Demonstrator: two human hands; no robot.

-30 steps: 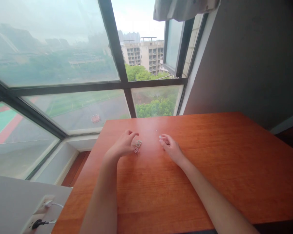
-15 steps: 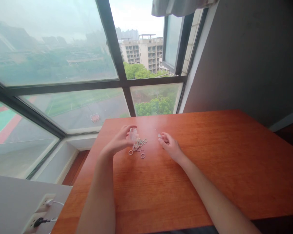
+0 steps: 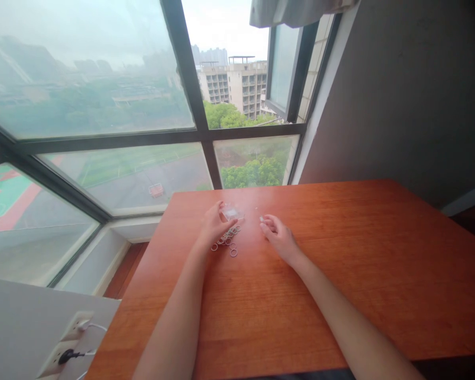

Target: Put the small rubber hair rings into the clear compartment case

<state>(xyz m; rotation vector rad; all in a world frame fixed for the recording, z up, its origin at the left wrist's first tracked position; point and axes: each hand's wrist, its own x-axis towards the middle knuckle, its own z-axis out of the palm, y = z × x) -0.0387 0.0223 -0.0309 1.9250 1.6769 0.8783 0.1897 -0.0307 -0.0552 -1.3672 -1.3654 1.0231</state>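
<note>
My left hand (image 3: 216, 226) holds a small clear plastic container (image 3: 233, 213) just above the wooden table (image 3: 340, 274), fingers curled round it. Below it lies a loose heap of several small pale rings (image 3: 227, 238), spread on the tabletop. My right hand (image 3: 277, 237) rests on the table a little to the right of the rings, its fingers pinched together on something tiny that I cannot make out, perhaps a small cap.
Large window panes with a dark frame (image 3: 203, 137) run behind the table's far edge. A grey wall (image 3: 411, 95) stands to the right. At the lower left, a white power strip (image 3: 73, 338) with plugged cables sits on a pale ledge.
The rings have spilled from my left hand's container onto the table. My left hand then turned and lifted the container slightly to the right. My right hand stayed almost still.
</note>
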